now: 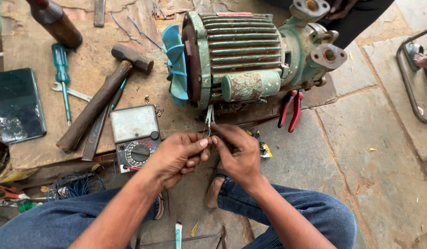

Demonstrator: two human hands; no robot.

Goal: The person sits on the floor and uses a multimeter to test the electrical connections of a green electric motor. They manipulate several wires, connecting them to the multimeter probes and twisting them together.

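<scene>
A worn green electric pump motor (243, 50) with a blue fan (175, 62) lies on its side on the ground. Thin wires (209, 117) hang from its underside. My left hand (176, 157) and my right hand (236, 154) meet just below the motor, and both pinch the ends of those wires between thumb and fingers. An analog multimeter (136, 136) lies just left of my left hand.
A hammer (103, 94), a blue-green screwdriver (62, 76), a spanner (73, 92) and a dark phone (17, 105) lie on a brown board at left. Red-handled pliers (291, 108) lie right of the motor. Blue wire (75, 184) is coiled by my left knee. Another person's foot (423, 60) is at far right.
</scene>
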